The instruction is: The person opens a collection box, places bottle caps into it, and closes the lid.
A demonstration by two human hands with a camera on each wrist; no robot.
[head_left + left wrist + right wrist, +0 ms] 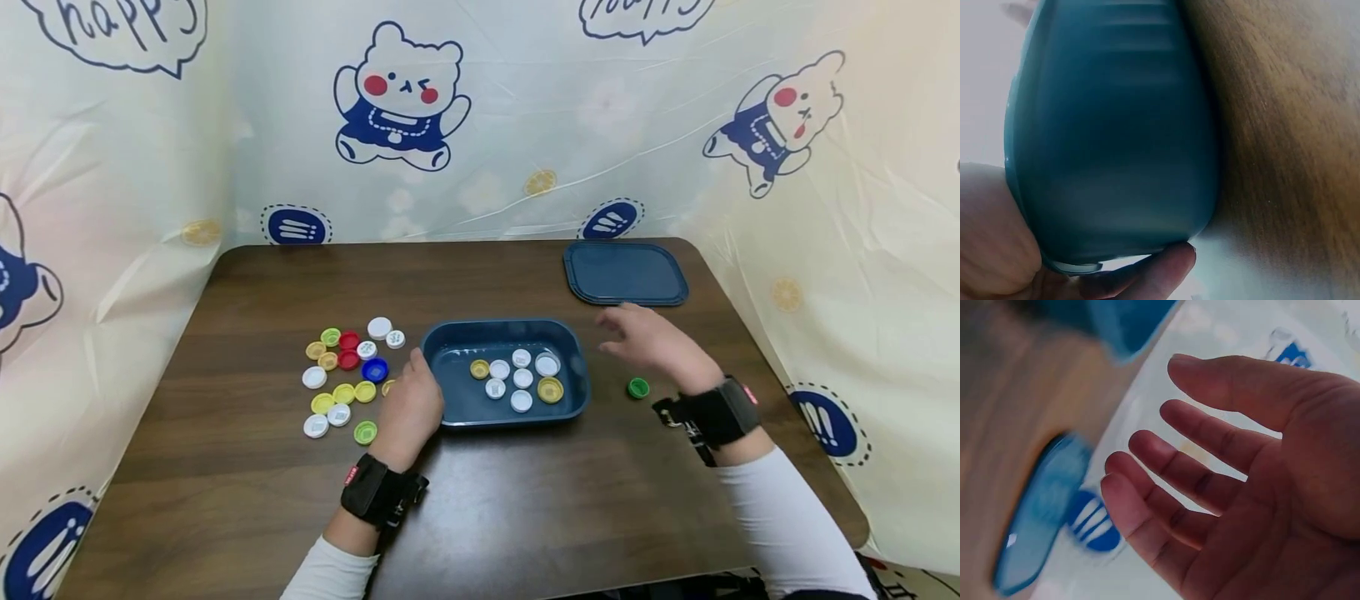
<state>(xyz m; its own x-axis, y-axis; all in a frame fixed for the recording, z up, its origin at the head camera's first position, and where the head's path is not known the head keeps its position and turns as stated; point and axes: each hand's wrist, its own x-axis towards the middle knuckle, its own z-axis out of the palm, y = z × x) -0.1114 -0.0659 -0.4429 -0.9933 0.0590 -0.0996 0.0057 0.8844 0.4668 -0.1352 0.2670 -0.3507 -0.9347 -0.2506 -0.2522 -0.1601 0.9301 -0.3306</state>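
A dark blue tray stands mid-table and holds several white and yellow buttons, such as the large yellow button. At its left end, my left hand grips the rim; in the left wrist view a fingertip lies against the tray's end. My right hand is held to the right of the tray, its fingers apart and loosely bent, holding nothing. Below it on the table lies a green button.
Left of the tray lie several loose buttons, among them a blue button, a red button and a light green button. A flat blue lid or tray lies at the back right edge of the wooden table. A printed curtain hangs behind.
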